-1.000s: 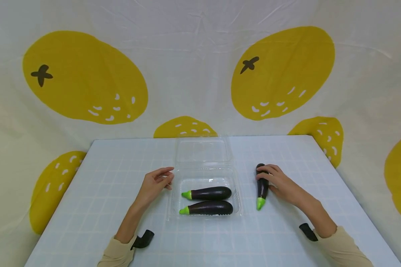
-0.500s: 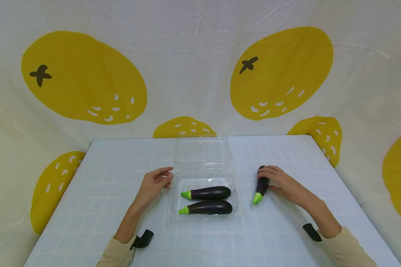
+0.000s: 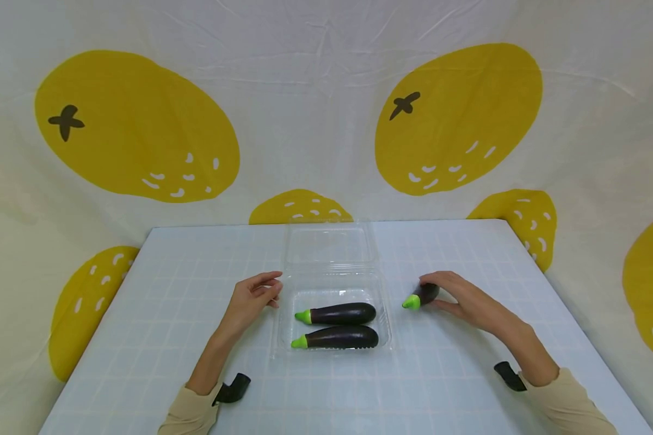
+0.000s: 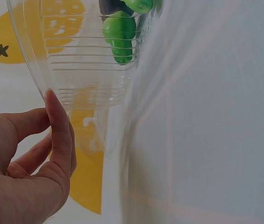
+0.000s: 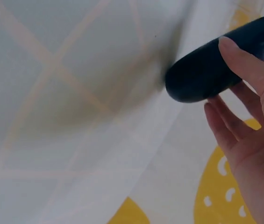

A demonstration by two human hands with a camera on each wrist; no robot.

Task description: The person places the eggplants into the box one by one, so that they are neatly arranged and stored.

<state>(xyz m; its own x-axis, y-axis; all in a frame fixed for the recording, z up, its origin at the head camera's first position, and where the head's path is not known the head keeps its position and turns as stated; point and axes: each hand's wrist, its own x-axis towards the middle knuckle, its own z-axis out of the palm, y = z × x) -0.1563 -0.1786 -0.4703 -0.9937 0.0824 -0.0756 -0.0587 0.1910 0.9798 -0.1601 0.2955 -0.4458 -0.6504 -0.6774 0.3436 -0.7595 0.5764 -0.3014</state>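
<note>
Inside the clear plastic clamshell container point(image 3: 334, 282) lie two dark eggplants, the farther one point(image 3: 344, 313) and the nearer one point(image 3: 341, 337), their green stem ends pointing left. At the container's left rim my left hand point(image 3: 257, 297) pinches the plastic edge between thumb and finger; in the left wrist view this hand point(image 4: 38, 163) shows at the rim corner. My right hand point(image 3: 462, 299) grips a third eggplant point(image 3: 428, 293) right of the container, its green end turned to the left. In the right wrist view, thumb and fingers hold that eggplant point(image 5: 206, 70) from opposite sides.
The container's lid point(image 3: 331, 246) is folded back toward the table's far edge. A pale checked cloth covers the table point(image 3: 196, 254). Behind stands a white curtain point(image 3: 305, 121) with yellow fruit prints. Black wrist mounts point(image 3: 233, 388) sit at both sleeves.
The right hand has turned the third eggplant so its green end swung from pointing toward me to pointing left, nearer the container. The left hand has stayed at the rim.
</note>
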